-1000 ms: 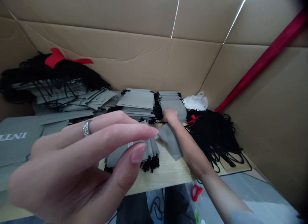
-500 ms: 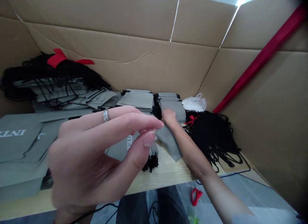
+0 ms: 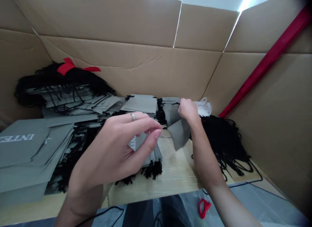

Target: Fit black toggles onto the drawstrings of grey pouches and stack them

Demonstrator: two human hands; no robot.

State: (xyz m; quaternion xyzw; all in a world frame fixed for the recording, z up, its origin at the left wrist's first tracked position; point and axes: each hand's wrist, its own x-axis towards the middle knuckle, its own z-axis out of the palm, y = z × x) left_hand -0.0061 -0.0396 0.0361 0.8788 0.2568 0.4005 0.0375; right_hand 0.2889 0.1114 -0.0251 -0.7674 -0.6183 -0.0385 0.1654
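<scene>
My right hand (image 3: 187,110) is closed round the top of a grey pouch (image 3: 180,134), which hangs lifted off the wooden table (image 3: 170,178). It is just in front of a far stack of grey pouches (image 3: 170,106). My left hand (image 3: 117,149), with a ring on one finger, hovers over a small pile of grey pouches with black tassels (image 3: 148,155). Its thumb and fingertips are drawn together above the pile; I cannot tell whether they pinch anything.
Cardboard walls (image 3: 136,58) enclose the table on three sides. Large grey bags (image 3: 21,149) lie at the left, more pouches with black cords and a red ribbon (image 3: 65,67) behind. A heap of black cords (image 3: 224,139) lies right, beside a white plastic bag (image 3: 204,106).
My right hand has lifted a grey pouch up and to the right, away from the far stack. My left hand has moved away from the camera and down over the near pile.
</scene>
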